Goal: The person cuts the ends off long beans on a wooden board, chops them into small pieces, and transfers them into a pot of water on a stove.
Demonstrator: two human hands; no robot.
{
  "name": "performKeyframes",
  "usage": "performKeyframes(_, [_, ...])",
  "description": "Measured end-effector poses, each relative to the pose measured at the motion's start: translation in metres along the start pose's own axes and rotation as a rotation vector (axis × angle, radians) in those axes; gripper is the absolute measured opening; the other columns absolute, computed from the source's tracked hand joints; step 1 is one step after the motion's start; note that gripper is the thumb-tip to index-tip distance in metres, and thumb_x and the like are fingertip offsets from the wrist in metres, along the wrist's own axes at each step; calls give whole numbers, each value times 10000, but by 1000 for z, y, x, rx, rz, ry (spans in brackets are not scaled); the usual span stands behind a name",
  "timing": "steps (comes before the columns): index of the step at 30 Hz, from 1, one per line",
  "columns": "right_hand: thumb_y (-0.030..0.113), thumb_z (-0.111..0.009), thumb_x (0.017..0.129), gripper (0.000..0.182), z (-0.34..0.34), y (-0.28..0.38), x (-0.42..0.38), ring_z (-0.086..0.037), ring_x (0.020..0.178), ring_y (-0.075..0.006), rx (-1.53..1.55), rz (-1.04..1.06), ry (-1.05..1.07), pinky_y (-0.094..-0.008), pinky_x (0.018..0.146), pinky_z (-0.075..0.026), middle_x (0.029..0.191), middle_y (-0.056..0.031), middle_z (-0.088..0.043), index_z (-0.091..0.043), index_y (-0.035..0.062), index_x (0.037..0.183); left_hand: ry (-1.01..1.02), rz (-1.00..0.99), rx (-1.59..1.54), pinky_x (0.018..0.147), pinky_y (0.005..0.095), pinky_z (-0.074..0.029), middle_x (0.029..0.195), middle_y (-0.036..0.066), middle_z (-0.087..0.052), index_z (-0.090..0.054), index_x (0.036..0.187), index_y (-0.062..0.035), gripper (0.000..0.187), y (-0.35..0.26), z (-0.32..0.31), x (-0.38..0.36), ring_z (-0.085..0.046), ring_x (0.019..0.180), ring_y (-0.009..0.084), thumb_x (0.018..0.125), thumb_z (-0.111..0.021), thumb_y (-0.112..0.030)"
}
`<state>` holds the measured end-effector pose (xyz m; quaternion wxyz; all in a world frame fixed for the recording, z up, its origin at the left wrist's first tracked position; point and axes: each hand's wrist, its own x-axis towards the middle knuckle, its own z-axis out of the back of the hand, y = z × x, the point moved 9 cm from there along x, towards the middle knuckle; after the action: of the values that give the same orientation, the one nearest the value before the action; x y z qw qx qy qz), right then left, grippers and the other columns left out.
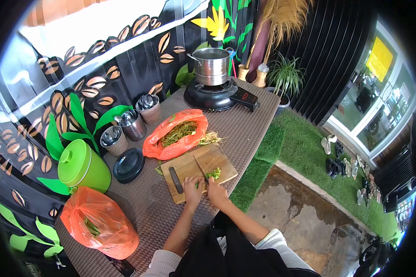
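Note:
On the brown table lies a wooden cutting board [189, 167]. My right hand [216, 192] is wrapped round the handle of a knife [200, 165], its blade pointing away over the board. Just left of it, my left hand [192, 188] is closed round green stems, mostly hidden by the fingers. Chopped greens [213, 173] sit in a small pile right of the blade. A dark, slotted flat object [175, 179] rests on the board's left part. Behind the board, an open orange bag [177, 147] holds leafy greens [182, 133].
A steel pot [211, 67] stands on a black portable stove [211, 98] at the back. Cutlery cups [133, 125], dark plates [129, 165] and a green lidded bucket [84, 167] line the left. A second orange bag [104, 226] is at the near left; the table edge [252, 162] runs along the right.

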<state>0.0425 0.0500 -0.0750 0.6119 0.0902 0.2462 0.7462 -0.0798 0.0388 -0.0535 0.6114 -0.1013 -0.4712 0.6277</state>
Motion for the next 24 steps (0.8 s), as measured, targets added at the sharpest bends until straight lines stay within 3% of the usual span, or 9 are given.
performKeyframes(6, [198, -427, 927, 227, 7, -1, -6, -629, 785, -456, 63, 64, 20, -556, 669, -498, 802, -290, -621, -377, 10, 1043, -17, 73, -124, 814, 375, -388, 789, 69, -649, -707, 785, -84, 66, 14, -4, -1, -542, 858, 256, 734, -709, -125])
performKeyframes(10, [213, -448, 927, 251, -2, 1, -15, -624, 783, -463, -3, -19, 6, -550, 661, -496, 811, -287, -622, -373, 4, 1043, -8, 97, -83, 805, 379, -396, 776, 78, -649, -705, 770, -79, 55, 14, -2, 0, -542, 855, 257, 728, -712, -114])
performKeyframes(13, [210, -452, 926, 250, -8, -2, 3, -624, 777, -467, 19, -3, 9, -546, 656, -497, 802, -284, -624, -373, 5, 1044, -37, 68, -88, 754, 357, -442, 775, 105, -646, -710, 783, -52, 87, 8, 5, -1, -551, 822, 272, 697, -720, -48])
performKeyframes(15, [206, -450, 926, 244, -5, -3, 12, -626, 771, -468, 60, 25, 9, -542, 651, -500, 790, -280, -626, -374, 7, 1045, -52, -109, 20, 779, 368, -436, 822, 102, -648, -702, 799, -53, 102, -10, 9, -1, -549, 843, 277, 698, -707, -41])
performKeyframes(19, [213, -454, 928, 244, 4, 0, -1, -631, 741, -467, 23, 60, -6, -530, 633, -508, 749, -258, -634, -380, 13, 1047, -50, -84, -5, 807, 382, -424, 866, 93, -651, -696, 804, -53, 103, -7, 9, -4, -550, 866, 280, 702, -693, -38])
performKeyframes(22, [215, -459, 927, 245, -2, 0, -17, -640, 718, -451, -6, 14, -52, -529, 612, -515, 741, -246, -640, -385, 15, 1047, -20, -75, -12, 819, 387, -416, 872, 86, -653, -679, 832, -40, 104, -7, 8, -3, -551, 882, 272, 728, -680, -45])
performKeyframes(24, [216, -458, 925, 244, -6, 1, -17, -651, 690, -423, -49, 5, -75, -526, 583, -524, 739, -233, -647, -394, 15, 1047, 16, -4, -49, 852, 391, -401, 868, 79, -652, -637, 955, -42, 200, -3, 6, -4, -550, 911, 266, 757, -667, -57])
